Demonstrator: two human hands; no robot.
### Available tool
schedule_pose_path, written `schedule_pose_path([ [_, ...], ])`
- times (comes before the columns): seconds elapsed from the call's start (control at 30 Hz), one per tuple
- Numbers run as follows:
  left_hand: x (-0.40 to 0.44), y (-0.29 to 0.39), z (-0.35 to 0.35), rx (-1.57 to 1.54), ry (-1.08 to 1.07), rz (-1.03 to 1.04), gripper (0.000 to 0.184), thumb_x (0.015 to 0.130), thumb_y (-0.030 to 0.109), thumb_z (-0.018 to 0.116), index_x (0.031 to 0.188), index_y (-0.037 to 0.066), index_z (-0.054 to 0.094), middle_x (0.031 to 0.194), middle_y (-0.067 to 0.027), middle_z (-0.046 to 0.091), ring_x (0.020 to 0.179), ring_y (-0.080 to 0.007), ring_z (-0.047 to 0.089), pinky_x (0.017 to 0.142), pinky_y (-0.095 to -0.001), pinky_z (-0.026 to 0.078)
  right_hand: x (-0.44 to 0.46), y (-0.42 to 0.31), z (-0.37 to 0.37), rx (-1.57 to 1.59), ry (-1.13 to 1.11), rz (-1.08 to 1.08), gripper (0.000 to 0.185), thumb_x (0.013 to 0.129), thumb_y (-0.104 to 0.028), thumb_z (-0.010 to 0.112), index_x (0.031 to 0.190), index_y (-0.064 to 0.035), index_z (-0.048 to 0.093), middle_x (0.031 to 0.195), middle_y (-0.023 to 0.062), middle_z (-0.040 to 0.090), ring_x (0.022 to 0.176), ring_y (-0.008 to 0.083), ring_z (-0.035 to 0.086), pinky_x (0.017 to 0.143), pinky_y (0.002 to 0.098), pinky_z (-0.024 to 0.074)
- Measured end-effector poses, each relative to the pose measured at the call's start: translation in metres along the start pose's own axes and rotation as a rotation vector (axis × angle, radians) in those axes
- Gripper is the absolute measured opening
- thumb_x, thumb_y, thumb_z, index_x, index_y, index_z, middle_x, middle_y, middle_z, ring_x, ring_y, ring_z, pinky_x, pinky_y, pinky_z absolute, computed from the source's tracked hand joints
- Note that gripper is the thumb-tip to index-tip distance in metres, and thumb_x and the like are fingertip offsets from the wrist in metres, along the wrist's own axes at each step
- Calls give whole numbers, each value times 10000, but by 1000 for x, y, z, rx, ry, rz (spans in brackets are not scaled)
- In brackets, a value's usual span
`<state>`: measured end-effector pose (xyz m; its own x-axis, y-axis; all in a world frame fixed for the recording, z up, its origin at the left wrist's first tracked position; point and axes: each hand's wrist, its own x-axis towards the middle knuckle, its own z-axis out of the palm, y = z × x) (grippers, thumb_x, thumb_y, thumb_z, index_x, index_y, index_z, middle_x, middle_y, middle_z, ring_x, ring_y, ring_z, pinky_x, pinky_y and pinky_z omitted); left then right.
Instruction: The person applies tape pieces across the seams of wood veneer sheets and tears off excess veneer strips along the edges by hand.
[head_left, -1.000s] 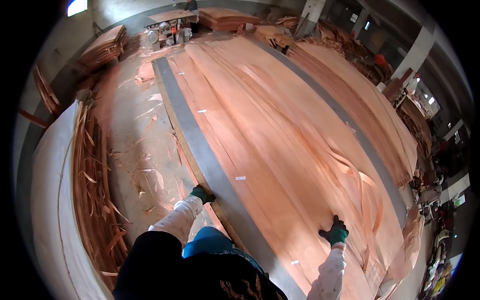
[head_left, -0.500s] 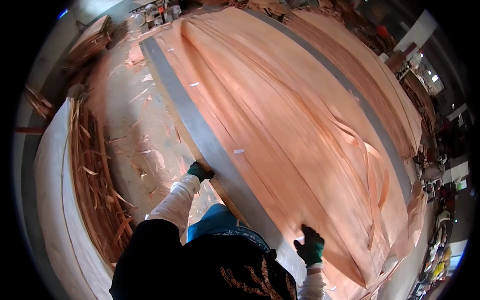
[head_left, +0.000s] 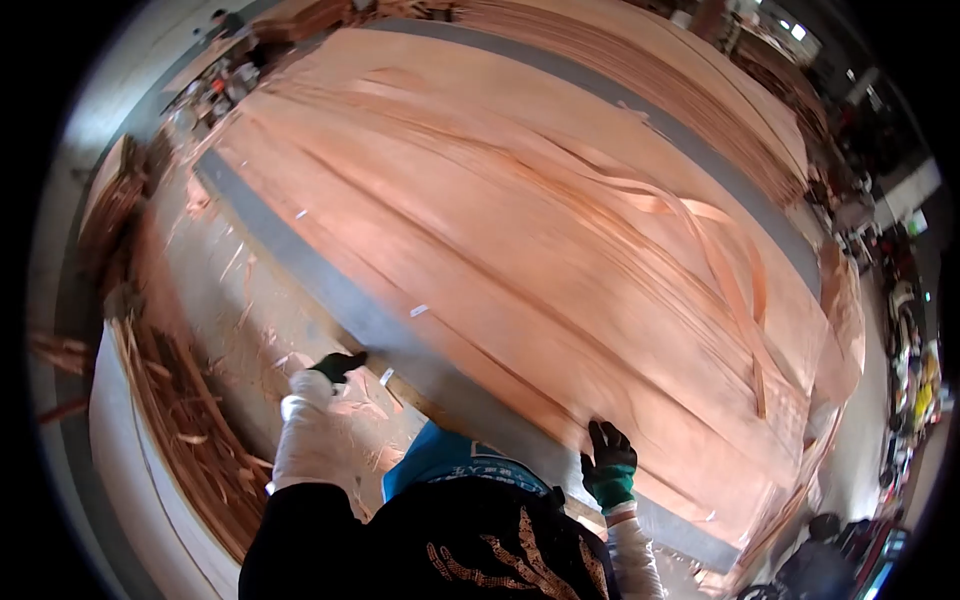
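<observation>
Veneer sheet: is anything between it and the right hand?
Nothing visible: the right hand is at the near edge of the veneer sheet. The loose strips lie farther off, outside that path.

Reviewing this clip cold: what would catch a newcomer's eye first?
Most likely the broad reddish sheets spread across the middle of the view, with the table's grey surface showing along both sides. Next, perhaps, a loose curling strip lying on them at the right. Then the dark-green-gloved hands at the near side: the left hand by the table edge, the right hand at the sheets' near margin.
</observation>
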<state>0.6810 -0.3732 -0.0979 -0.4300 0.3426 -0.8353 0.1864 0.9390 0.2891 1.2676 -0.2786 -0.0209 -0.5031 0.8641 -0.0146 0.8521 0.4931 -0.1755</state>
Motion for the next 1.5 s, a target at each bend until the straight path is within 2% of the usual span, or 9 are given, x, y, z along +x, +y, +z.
schedule_pose_path([
  [0.07, 75, -20, -54, 657, 294, 259, 713, 767, 634, 653, 1136, 24, 648, 969, -234, 682, 873, -378, 651, 769, -441, 501, 1, -4, -1, -10, 28, 25, 646, 750, -297, 677, 1355, -146, 506, 1284, 115, 526, 1135, 335, 517, 880, 474, 448],
  [0.13, 43, 33, -77, 527, 851, 590, 623, 736, 515, 700, 1020, -39, 663, 1002, -271, 665, 973, -395, 642, 857, -452, 512, 1, -5, 2, -32, 54, 39, 616, 744, -290, 670, 1328, -147, 533, 1252, 125, 546, 1121, 335, 529, 882, 465, 460],
  [0.4, -63, 426, 64, 354, 801, 1778, 379, 795, 229, 693, 1141, 87, 634, 1130, -192, 641, 1062, -362, 599, 894, -449, 495, 10, -1, -1, 30, 9, 72, 598, 712, -226, 677, 1288, -117, 555, 1223, 142, 560, 1101, 342, 541, 854, 464, 489],
  [0.8, -36, 687, 269, 758, 869, 1651, 295, 802, 313, 659, 1048, 150, 663, 1334, -150, 505, 1293, -308, 407, 1058, -521, 298, 22, -7, -17, 173, 48, 274, 430, 762, -195, 641, 1191, -161, 629, 1184, 108, 600, 1068, 316, 586, 847, 440, 508],
  [1.0, -130, 563, 168, 798, 164, 2165, 69, 827, 143, 624, 794, 86, 602, 757, -114, 609, 671, -297, 603, 603, -418, 488, 58, -8, -55, 1053, 239, 448, 494, 846, -217, 693, 1308, -102, 560, 1295, 115, 582, 1172, 297, 571, 979, 404, 470],
  [1.07, -152, 494, 125, 684, -622, 1366, 145, 821, 174, 707, 928, 84, 668, 800, -80, 667, 722, -203, 643, 673, -336, 509, 87, -11, -68, 1839, 112, 590, 636, 894, -273, 668, 1438, -87, 397, 1397, 87, 500, 1268, 245, 501, 1054, 393, 412],
  [1.1, -145, 461, 107, 830, -613, 1610, 223, 830, 131, 703, 1037, 56, 672, 858, -46, 698, 769, -124, 648, 694, -297, 514, 96, -4, -47, 2069, 145, 364, 663, 916, -274, 638, 1471, -95, 322, 1428, 75, 460, 1293, 233, 473, 1075, 401, 389],
  [1.13, -160, 427, 85, 587, -822, 890, 291, 840, 79, 678, 1118, 4, 639, 938, -56, 710, 807, -131, 654, 730, -280, 522, 105, 4, -23, 2282, 177, 111, 693, 937, -274, 607, 1504, -104, 247, 1458, 63, 421, 1319, 222, 444, 1095, 409, 367],
  [1.5, -82, 182, -22, 703, -723, 469, 243, 797, 149, 682, 971, -20, 687, 778, -90, 702, 766, -188, 675, 738, -334, 542, 94, 42, -38, 2630, 688, -44, 607, 908, -254, 632, 1420, -57, 371, 1216, 72, 524, 1151, 252, 516, 1008, 424, 408],
])
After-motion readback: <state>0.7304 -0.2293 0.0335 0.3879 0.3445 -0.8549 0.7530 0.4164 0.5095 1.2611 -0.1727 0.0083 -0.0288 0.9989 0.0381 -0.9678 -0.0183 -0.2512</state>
